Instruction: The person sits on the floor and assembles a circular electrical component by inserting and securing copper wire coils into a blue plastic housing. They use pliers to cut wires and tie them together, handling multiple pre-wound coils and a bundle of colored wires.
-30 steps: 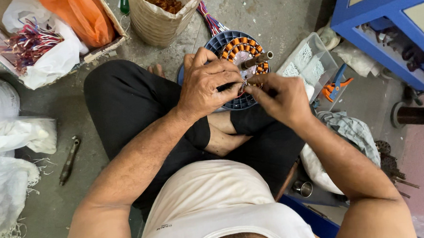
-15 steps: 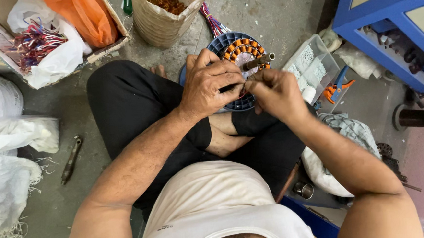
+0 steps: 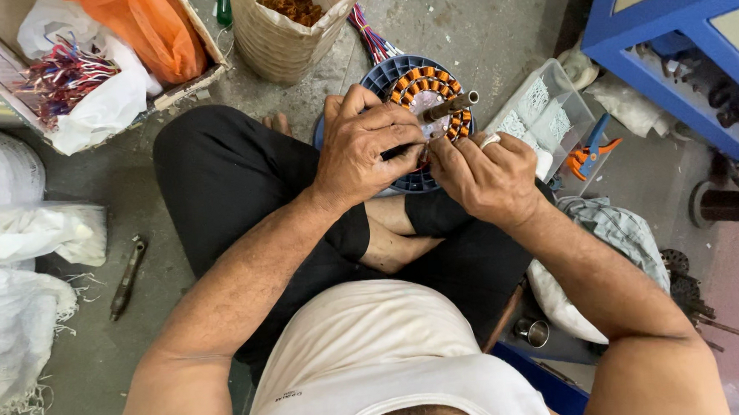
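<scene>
A round blue motor stator (image 3: 417,81) with a ring of copper-orange coils and a metal shaft rests on my crossed legs. My left hand (image 3: 366,148) lies over its near left side, fingers curled on a dark thin tool at the coils. My right hand (image 3: 487,179) pinches at the same spot on the near rim, thumb and fingers closed together on something small that I cannot make out. Both hands touch each other there. A bundle of coloured wires (image 3: 369,36) leads away from the stator's far side.
A woven sack (image 3: 278,42) of copper scrap stands ahead. A cardboard box (image 3: 188,39) with orange bag and wire scraps is far left. White sacks (image 3: 9,323) lie left, a metal tool (image 3: 126,278) on the floor. A clear parts tray (image 3: 543,107), orange-blue cutters (image 3: 588,151) and a blue frame (image 3: 676,43) are right.
Both hands have stayed on the stator's near rim; the fingers shifted only slightly. The view has drifted a little.
</scene>
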